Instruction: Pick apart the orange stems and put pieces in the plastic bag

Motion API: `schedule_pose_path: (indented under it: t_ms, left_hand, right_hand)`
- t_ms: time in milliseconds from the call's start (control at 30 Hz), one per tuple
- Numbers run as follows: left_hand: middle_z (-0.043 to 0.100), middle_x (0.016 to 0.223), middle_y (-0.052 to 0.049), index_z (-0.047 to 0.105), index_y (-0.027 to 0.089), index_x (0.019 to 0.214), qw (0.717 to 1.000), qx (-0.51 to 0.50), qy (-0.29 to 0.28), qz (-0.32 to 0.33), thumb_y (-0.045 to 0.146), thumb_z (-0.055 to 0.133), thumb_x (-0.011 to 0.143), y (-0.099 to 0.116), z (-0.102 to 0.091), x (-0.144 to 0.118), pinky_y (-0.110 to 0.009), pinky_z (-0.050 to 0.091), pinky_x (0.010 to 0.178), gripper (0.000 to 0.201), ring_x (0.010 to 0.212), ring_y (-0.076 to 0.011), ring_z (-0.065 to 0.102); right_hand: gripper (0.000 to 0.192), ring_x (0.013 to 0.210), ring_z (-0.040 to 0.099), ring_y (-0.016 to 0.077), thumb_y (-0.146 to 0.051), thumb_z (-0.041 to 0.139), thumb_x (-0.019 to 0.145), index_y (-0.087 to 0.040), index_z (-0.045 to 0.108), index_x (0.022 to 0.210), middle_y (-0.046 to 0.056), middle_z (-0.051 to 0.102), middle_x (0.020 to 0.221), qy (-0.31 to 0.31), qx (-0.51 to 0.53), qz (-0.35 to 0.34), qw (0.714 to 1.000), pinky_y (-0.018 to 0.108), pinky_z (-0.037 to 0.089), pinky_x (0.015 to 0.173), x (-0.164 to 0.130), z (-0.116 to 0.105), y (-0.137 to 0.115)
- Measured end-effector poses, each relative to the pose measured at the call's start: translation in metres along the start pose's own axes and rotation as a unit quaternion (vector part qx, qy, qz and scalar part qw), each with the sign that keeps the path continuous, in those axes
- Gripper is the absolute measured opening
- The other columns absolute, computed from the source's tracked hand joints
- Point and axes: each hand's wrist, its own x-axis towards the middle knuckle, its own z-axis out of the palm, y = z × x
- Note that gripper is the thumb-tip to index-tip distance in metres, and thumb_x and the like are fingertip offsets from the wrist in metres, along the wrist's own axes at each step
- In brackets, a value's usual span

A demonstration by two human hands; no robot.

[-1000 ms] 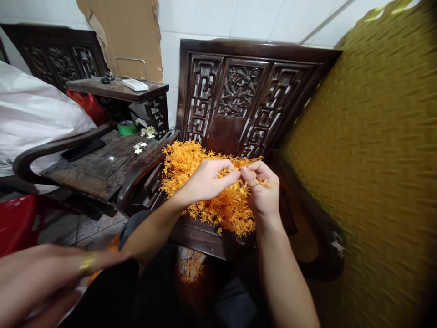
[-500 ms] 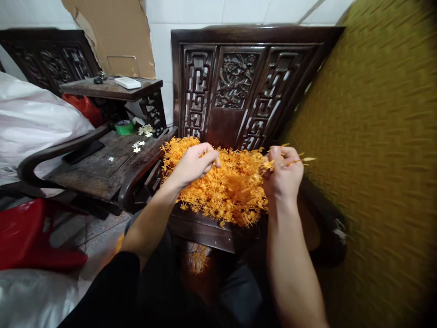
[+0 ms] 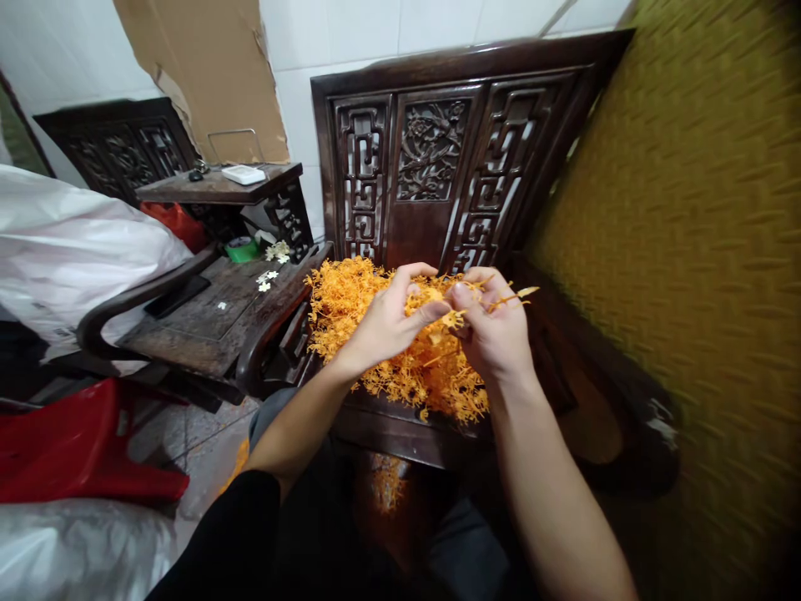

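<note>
Above the orange pile [image 3: 341, 300], the right hand [image 3: 504, 338] pinches thin orange strands [image 3: 524, 294]; the left hand [image 3: 391, 319] is half curled, its hold hard to tell. This looks like picking strands over, so a soft pinch seems needed next. Behind the pile stands a dark chair back [image 3: 420, 234]

A hand could pass over the seat's [image 3: 400, 442] front edge, between the forearms [image 3: 551, 476]; the pile [image 3: 350, 305] fills the middle, the backrest [image 3: 425, 229] walls the rear edge, and armrests [image 3: 253, 364] flank both sides.
</note>
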Motion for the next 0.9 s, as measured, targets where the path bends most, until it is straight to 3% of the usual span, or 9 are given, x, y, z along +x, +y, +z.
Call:
schedule_pose_path:
  t_ms: [100,200,267,367,433,567,667,767,900]
  left_hand:
    - [0.066,0.119,-0.010,0.057,0.022,0.119,0.999,0.018,0.017,0.036,0.062,0.061,0.098,-0.009,0.006,0.001,-0.038,0.051,0.095,0.046,0.107,-0.0219,0.063]
    - [0.065,0.104,-0.005,0.057,0.023,0.120,0.997,-0.073,-0.005,-0.003,0.059,0.058,0.101,-0.013,0.010,0.002,-0.028,0.051,0.071,0.041,0.080,-0.0136,0.061]
    - [0.058,0.085,0.001,0.057,0.023,0.118,0.985,-0.163,-0.021,-0.049,0.057,0.063,0.099,-0.011,0.012,0.002,-0.022,0.042,0.054,0.039,0.058,-0.0073,0.049]
    - [0.045,0.068,0.008,0.055,0.020,0.102,0.948,-0.298,-0.024,-0.111,0.053,0.076,0.091,-0.006,0.015,0.002,-0.016,0.023,0.041,0.040,0.044,-0.0019,0.032]
    - [0.046,0.067,0.008,0.055,0.018,0.096,0.916,-0.376,-0.015,-0.140,0.047,0.083,0.086,-0.005,0.018,0.002,-0.014,0.015,0.040,0.041,0.043,0.0003,0.028]
    - [0.046,0.068,0.007,0.053,0.015,0.086,0.853,-0.490,-0.001,-0.178,0.032,0.087,0.080,-0.003,0.023,0.000,-0.012,0.018,0.039,0.038,0.043,0.0023,0.025]
    - [0.037,0.061,0.007,0.045,0.017,0.075,0.824,-0.518,-0.011,-0.228,0.033,0.075,0.090,0.000,0.022,0.001,-0.014,0.022,0.038,0.037,0.040,-0.0001,0.021]
    - [0.028,0.059,0.007,0.041,0.018,0.072,0.828,-0.504,0.008,-0.245,0.039,0.057,0.103,0.005,0.019,0.004,-0.016,0.023,0.039,0.041,0.041,-0.0030,0.020]
    - [0.041,0.067,0.006,0.044,0.018,0.079,0.860,-0.462,0.070,-0.204,0.036,0.064,0.100,0.013,0.011,0.008,-0.017,0.021,0.040,0.033,0.044,-0.0021,0.022]
  right_hand:
    - [0.049,0.045,0.031,0.0066,-0.049,0.090,0.076,-0.027,0.049,0.093,-0.009,0.046,0.064,-0.020,0.034,0.004,0.999,0.023,0.022,0.040,-0.003,0.008,0.005]
    - [0.046,0.046,0.034,0.0063,-0.043,0.089,0.078,-0.026,0.049,0.090,-0.008,0.048,0.067,-0.028,0.057,-0.008,0.998,0.022,0.022,0.040,-0.003,0.012,0.008]
    - [0.045,0.046,0.035,0.0060,-0.038,0.091,0.076,-0.026,0.050,0.090,-0.007,0.051,0.069,-0.025,0.074,-0.012,0.997,0.022,0.021,0.039,-0.003,0.013,0.008]
    - [0.043,0.044,0.033,0.0050,-0.031,0.090,0.076,-0.025,0.049,0.089,-0.008,0.050,0.066,-0.044,0.114,-0.023,0.992,0.022,0.021,0.040,-0.004,0.017,0.006]
    - [0.043,0.042,0.030,0.0040,-0.027,0.088,0.076,-0.025,0.047,0.089,-0.010,0.047,0.062,-0.058,0.148,-0.031,0.987,0.021,0.022,0.041,-0.007,0.020,0.004]
    - [0.045,0.040,0.027,0.0042,-0.026,0.085,0.076,-0.025,0.043,0.090,-0.011,0.045,0.059,-0.069,0.185,-0.019,0.980,0.020,0.025,0.042,-0.012,0.025,0.000]
    - [0.048,0.043,0.029,0.0068,-0.029,0.085,0.075,-0.027,0.040,0.090,-0.010,0.045,0.060,-0.069,0.181,-0.010,0.981,0.021,0.028,0.042,-0.015,0.025,-0.002]
    - [0.048,0.048,0.033,0.0094,-0.034,0.085,0.075,-0.027,0.039,0.089,-0.009,0.041,0.062,-0.060,0.167,-0.023,0.984,0.022,0.028,0.043,-0.016,0.027,-0.003]
    - [0.045,0.049,0.034,0.0088,-0.034,0.084,0.076,-0.026,0.041,0.087,-0.008,0.040,0.065,-0.064,0.159,-0.025,0.985,0.023,0.029,0.044,-0.018,0.032,-0.004]
